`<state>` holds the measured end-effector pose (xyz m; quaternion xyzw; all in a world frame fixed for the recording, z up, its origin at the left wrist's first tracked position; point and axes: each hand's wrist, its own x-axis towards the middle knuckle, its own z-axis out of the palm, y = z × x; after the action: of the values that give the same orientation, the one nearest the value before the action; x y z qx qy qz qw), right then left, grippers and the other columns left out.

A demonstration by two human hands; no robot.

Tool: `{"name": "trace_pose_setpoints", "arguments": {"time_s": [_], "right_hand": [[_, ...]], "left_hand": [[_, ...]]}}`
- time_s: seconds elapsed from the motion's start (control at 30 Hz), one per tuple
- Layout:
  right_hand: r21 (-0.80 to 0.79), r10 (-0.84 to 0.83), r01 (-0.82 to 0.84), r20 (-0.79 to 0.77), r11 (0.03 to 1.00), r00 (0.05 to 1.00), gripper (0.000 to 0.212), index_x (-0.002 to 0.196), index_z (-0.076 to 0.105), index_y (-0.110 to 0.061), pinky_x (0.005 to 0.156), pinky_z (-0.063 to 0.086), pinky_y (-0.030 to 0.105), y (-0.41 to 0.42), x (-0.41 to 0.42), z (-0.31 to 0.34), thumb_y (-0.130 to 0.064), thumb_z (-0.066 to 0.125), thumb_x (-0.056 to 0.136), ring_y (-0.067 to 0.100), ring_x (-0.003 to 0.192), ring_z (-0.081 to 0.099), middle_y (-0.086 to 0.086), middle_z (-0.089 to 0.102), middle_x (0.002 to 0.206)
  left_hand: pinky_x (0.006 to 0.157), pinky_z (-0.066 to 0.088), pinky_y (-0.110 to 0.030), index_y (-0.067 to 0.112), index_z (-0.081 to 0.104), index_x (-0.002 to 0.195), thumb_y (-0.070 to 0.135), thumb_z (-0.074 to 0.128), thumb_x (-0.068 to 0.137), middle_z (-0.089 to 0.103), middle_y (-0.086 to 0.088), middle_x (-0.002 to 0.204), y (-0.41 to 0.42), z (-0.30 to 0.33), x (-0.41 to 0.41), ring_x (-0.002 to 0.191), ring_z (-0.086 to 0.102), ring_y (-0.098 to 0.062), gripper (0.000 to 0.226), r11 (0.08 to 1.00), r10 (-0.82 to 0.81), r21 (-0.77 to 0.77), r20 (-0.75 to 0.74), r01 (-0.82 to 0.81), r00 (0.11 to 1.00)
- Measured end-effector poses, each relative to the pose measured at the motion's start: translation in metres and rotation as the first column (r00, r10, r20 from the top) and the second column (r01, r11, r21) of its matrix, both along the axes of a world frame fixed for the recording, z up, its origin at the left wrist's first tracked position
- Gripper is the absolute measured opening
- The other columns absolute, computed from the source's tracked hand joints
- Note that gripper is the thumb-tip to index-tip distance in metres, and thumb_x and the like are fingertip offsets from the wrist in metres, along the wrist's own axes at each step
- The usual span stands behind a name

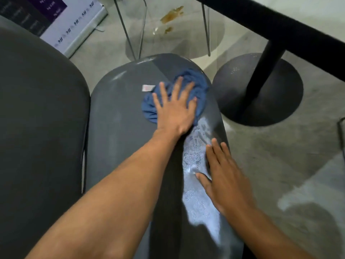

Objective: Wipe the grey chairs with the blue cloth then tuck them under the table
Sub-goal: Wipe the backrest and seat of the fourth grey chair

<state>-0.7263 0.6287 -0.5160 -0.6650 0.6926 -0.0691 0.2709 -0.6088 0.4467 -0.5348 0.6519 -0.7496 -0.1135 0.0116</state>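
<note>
A grey chair (pixel 119 131) fills the middle of the view, its surface running away from me. The bunched blue cloth (pixel 197 81), with a small white label at its left, lies on the far part of that chair. My left hand (pixel 175 109) presses flat on the cloth with fingers spread. My right hand (pixel 224 176) rests flat on the chair's right edge, nearer to me, beside a pale wet or shiny streak. A second grey chair (pixel 37 118) stands close on the left. The black table's edge (pixel 280 25) crosses the upper right corner.
The table's black post and round base (pixel 261 101) stand on the floor just right of the chair. Thin metal legs (pixel 128 34) and a brown stain (pixel 171 15) lie beyond. A white and purple board (pixel 74 25) leans at the upper left.
</note>
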Motion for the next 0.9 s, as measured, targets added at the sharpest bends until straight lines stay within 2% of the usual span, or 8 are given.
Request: {"name": "trace_pose_setpoints", "arguments": {"time_s": [0.13,0.23,0.33,0.43,0.53,0.67,0.73,0.9], "right_hand": [[-0.028,-0.068,0.068,-0.008,0.997,0.998,0.083,0.141,0.053,0.001,0.105,0.04,0.044,0.026,0.0,-0.004,-0.03,0.089,0.073,0.036,0.139,0.047,0.019,0.05,0.15],[0.044,-0.064,0.064,0.004,0.997,0.998,0.083,0.147,0.046,0.001,0.11,0.038,0.042,0.043,0.0,0.001,-0.027,0.084,0.079,0.033,0.146,0.037,0.017,0.04,0.157],[0.148,-0.021,0.003,0.114,0.989,0.993,0.078,0.161,0.005,-0.011,0.123,0.007,0.031,0.057,-0.004,0.01,-0.038,0.05,0.103,0.02,0.154,-0.012,0.002,-0.014,0.167],[0.168,-0.008,-0.011,0.114,0.986,0.994,0.073,0.161,-0.005,-0.016,0.116,-0.004,0.023,0.061,-0.01,0.02,-0.04,0.039,0.107,0.015,0.153,-0.02,-0.006,-0.027,0.16],[0.174,-0.042,0.014,0.157,0.985,0.987,0.065,0.162,0.012,-0.018,0.113,-0.002,0.017,0.054,-0.014,0.027,-0.034,0.042,0.107,0.012,0.156,-0.003,-0.006,-0.004,0.169],[0.049,-0.201,0.195,0.217,0.98,0.955,0.043,0.139,0.058,-0.013,0.106,0.038,0.029,0.032,-0.026,0.026,-0.017,0.06,0.096,0.025,0.13,0.054,0.007,0.057,0.143],[0.003,-0.269,0.278,0.27,0.96,0.925,0.036,0.13,0.063,-0.012,0.096,0.041,0.032,0.022,-0.029,0.026,-0.012,0.061,0.094,0.03,0.117,0.058,0.011,0.063,0.129],[0.085,-0.389,0.383,0.329,0.92,0.861,0.043,0.143,0.052,-0.014,0.1,0.035,0.025,0.016,-0.019,0.031,-0.017,0.053,0.101,0.023,0.128,0.051,0.008,0.05,0.143]], "left_hand": [[0.125,0.002,-0.06,0.042,0.042,0.152,0.052,0.032,0.102,0.021,0.011,0.17,0.078,-0.007,0.001,0.158,0.005,-0.034,0.052,0.941,-0.338,-0.022,0.023,0.339,0.941],[0.126,0.009,-0.056,0.04,0.042,0.153,0.05,0.034,0.104,0.027,0.009,0.168,0.132,-0.008,0.046,0.158,0.013,-0.03,0.051,0.914,-0.406,0.024,0.037,0.406,0.913],[0.126,0.013,-0.056,0.043,0.038,0.154,0.055,0.033,0.103,0.027,0.008,0.168,0.151,-0.002,0.1,0.158,0.016,-0.03,0.052,0.959,-0.278,0.078,0.095,0.272,0.956],[0.126,0.006,-0.056,0.043,0.033,0.156,0.06,0.028,0.102,0.016,0.009,0.171,0.128,0.004,0.111,0.158,0.006,-0.031,0.057,0.99,0.06,0.124,0.091,-0.071,0.994],[0.124,-0.005,-0.061,0.044,0.02,0.161,0.057,0.029,0.106,-0.002,0.012,0.172,0.091,0.004,0.066,0.158,-0.009,-0.036,0.057,0.935,0.317,0.163,0.011,-0.315,0.948],[0.123,-0.007,-0.063,0.048,0.024,0.158,0.056,0.032,0.104,0.001,0.013,0.172,0.105,-0.002,0.003,0.157,-0.009,-0.037,0.055,0.992,0.06,0.108,0.015,-0.062,0.998],[0.124,-0.002,-0.063,0.048,0.032,0.155,0.056,0.034,0.101,0.009,0.01,0.172,0.139,-0.004,-0.004,0.158,-0.003,-0.037,0.055,0.989,-0.121,0.087,0.023,0.118,0.992],[0.124,0.013,-0.06,0.045,0.036,0.154,0.052,0.037,0.101,0.016,0.008,0.171,0.236,0.004,0.039,0.159,0.009,-0.031,0.053,0.947,-0.285,0.169,0.05,0.273,0.957]]}}
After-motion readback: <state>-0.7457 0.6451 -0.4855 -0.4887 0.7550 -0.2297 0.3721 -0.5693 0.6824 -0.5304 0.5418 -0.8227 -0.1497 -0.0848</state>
